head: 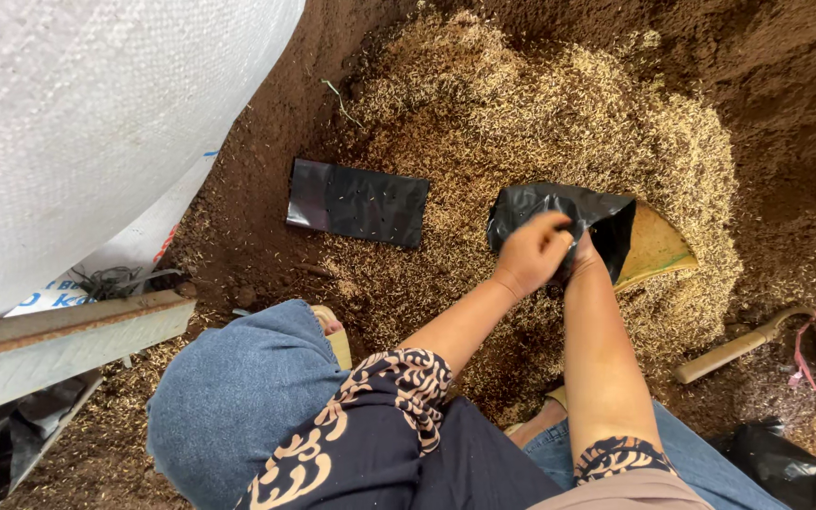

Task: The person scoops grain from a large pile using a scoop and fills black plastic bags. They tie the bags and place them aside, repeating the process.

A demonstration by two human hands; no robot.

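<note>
My left hand (533, 250) grips the rim of a crumpled black plastic bag (559, 210) that lies on a heap of pale husks (540, 113). My right hand (581, 253) reaches into the bag's mouth beside the left one; its fingers are hidden by the bag and the left hand. A yellow curved scoop-like piece (655, 247) sticks out from under the bag on the right. A second black bag (358, 201), flat and dotted with small holes, lies on the husks to the left, apart from both hands.
Dark soil (786, 85) surrounds the husk heap. A large white woven sack (77, 123) fills the upper left, with a grey metal beam (68, 331) below it. A wooden-handled tool (734, 348) with a pink ribbon lies at the right. More black plastic (790, 465) sits at the bottom right.
</note>
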